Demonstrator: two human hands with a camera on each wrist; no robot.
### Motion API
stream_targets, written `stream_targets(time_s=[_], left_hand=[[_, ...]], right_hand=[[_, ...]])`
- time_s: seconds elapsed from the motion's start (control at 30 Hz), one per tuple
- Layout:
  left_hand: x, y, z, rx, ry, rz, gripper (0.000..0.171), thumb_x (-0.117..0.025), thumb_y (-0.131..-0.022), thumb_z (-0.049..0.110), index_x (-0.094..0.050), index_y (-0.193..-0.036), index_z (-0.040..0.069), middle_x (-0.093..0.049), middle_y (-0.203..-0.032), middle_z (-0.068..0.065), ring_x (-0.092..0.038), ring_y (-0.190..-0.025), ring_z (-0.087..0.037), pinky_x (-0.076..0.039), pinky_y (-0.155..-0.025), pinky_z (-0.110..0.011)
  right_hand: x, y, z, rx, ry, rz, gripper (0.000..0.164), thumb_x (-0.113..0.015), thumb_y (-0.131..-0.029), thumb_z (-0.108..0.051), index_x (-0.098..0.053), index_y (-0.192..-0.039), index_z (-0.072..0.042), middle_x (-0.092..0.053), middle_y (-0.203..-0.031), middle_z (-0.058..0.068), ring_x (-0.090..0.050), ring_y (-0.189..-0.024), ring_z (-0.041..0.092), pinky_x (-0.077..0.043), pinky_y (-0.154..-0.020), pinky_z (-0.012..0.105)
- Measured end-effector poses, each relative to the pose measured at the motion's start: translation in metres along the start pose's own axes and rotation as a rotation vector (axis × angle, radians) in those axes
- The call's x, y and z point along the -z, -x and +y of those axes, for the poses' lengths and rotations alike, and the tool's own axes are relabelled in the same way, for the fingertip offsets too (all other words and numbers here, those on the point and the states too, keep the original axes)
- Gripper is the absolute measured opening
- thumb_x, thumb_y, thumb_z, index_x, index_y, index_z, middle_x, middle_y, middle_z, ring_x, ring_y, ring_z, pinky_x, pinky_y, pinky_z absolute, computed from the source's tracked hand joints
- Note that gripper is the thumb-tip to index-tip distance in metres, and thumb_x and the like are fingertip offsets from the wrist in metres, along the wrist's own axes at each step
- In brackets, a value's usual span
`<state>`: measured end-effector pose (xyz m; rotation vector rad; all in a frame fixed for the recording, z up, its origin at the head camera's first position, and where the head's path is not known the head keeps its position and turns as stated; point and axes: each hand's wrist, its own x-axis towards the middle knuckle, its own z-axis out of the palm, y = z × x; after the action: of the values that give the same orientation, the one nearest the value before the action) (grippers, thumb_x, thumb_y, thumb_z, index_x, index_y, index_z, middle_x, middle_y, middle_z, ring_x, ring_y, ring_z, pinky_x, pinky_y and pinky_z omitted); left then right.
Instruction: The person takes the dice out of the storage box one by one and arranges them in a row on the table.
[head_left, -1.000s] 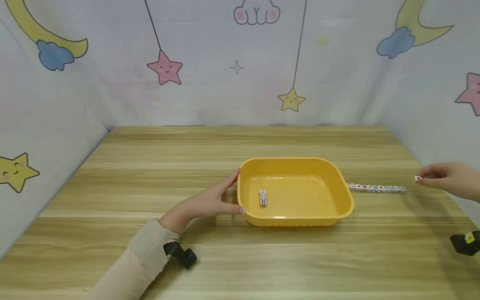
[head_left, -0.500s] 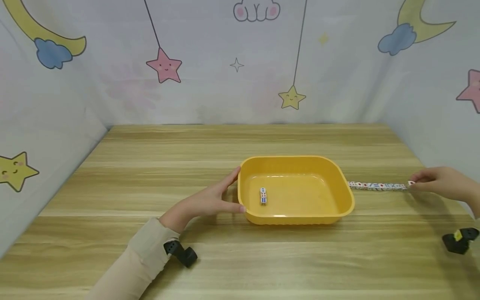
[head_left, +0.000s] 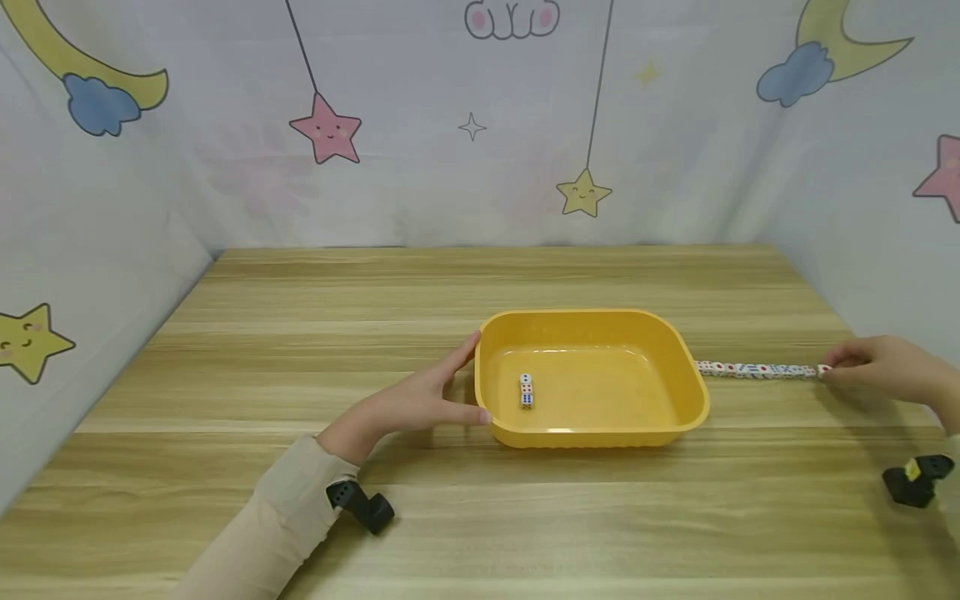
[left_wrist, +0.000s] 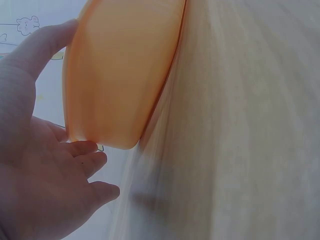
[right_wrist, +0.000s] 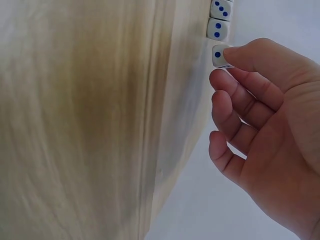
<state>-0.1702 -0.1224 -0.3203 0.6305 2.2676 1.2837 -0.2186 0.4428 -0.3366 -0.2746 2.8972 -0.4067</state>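
At the right in the head view, my right hand pinches a white die between thumb and fingers. The die is at the right end of a straight row of dice. In the right wrist view a small gap separates it from the closest die of the row. My left hand spans the left end of a yellow tray, its thumb at the near corner and its index finger at the far one. Inside the tray, toward the left, several dice stand in a short line.
A wood-grain table carries everything. White cloth walls with stars and moons close off the back and sides. Each wrist wears a black camera, the left camera and the right camera.
My right hand has come left and down with the die, from off the row to its right end. The left hand and the tray have stayed in place.
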Motion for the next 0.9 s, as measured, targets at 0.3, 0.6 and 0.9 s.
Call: stream_targets(time_s=[0.3, 0.6, 0.9], left_hand=[[0.000, 0.001, 0.003, 0.004, 0.006, 0.003, 0.101, -0.071, -0.076, 0.031, 0.003, -0.145, 0.027, -0.003, -0.151, 0.004, -0.005, -0.137, -0.012, -0.009, -0.110, -0.044], [0.000, 0.001, 0.003, -0.001, 0.006, 0.004, 0.101, -0.071, -0.076, 0.031, 0.003, -0.145, 0.028, -0.003, -0.151, 0.004, -0.005, -0.137, -0.012, -0.009, -0.110, -0.044], [0.000, 0.001, 0.005, 0.008, -0.016, 0.010, 0.100, -0.070, -0.077, 0.031, 0.003, -0.145, 0.026, -0.003, -0.151, 0.004, -0.004, -0.137, -0.012, -0.008, -0.110, -0.044]], right_hand=[[-0.006, -0.001, 0.002, 0.024, -0.005, -0.006, 0.028, -0.058, -0.087, -0.023, -0.063, -0.097, 0.002, -0.064, -0.089, 0.007, -0.046, -0.073, -0.004, -0.046, -0.066, 0.037], [-0.008, -0.003, 0.002, 0.018, -0.004, -0.007, 0.036, -0.056, -0.088, -0.025, -0.060, -0.103, 0.007, -0.064, -0.089, 0.008, -0.047, -0.072, -0.001, -0.045, -0.063, 0.034], [0.001, 0.003, -0.009, -0.016, -0.014, 0.093, 0.044, -0.052, -0.090, -0.028, -0.052, -0.114, 0.010, -0.059, -0.095, 0.027, -0.055, -0.082, 0.041, -0.046, -0.062, 0.046]])
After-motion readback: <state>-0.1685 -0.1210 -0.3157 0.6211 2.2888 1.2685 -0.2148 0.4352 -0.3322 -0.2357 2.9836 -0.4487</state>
